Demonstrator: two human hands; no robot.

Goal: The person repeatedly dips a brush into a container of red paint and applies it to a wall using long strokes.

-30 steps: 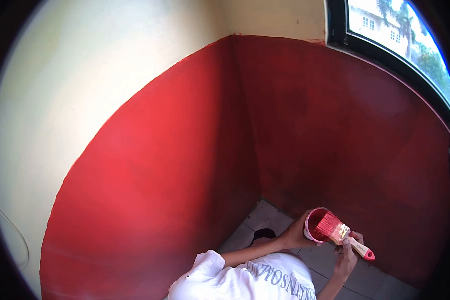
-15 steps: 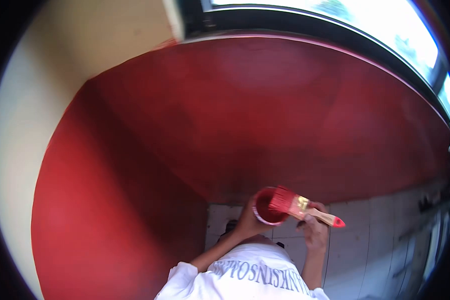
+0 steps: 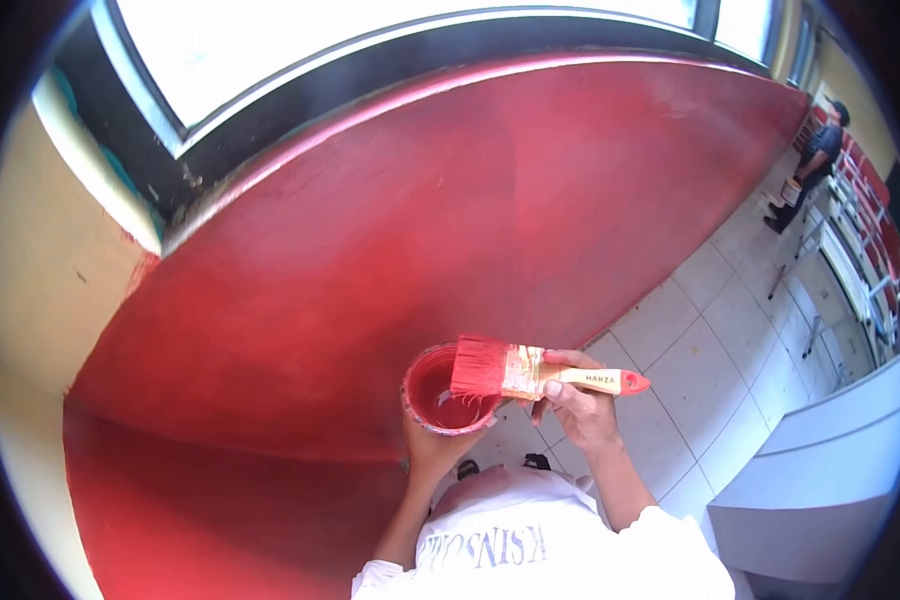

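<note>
My left hand [image 3: 438,448] is wrapped round a small round container [image 3: 426,385] with red paint inside, its rim smeared red. Between the thumb and fingers of my right hand [image 3: 582,408] is the wooden handle of a wide brush [image 3: 522,371]. Its red-coated bristles lie over the right part of the container's opening. The brush is roughly level, with its red handle tip pointing right. Beyond both hands stands a wall [image 3: 370,260] painted red.
A window frame [image 3: 270,95] runs above the red wall, beside a cream wall [image 3: 50,260]. White floor tiles [image 3: 695,350] lie to the right. A person [image 3: 820,150] holding a container stands far right, near stacked chairs [image 3: 865,210]. A grey-white object [image 3: 810,460] is at lower right.
The view has swung to the right, bringing the other person and chairs into sight. The container and brush appear further left and nearer, and the brush is now more level.
</note>
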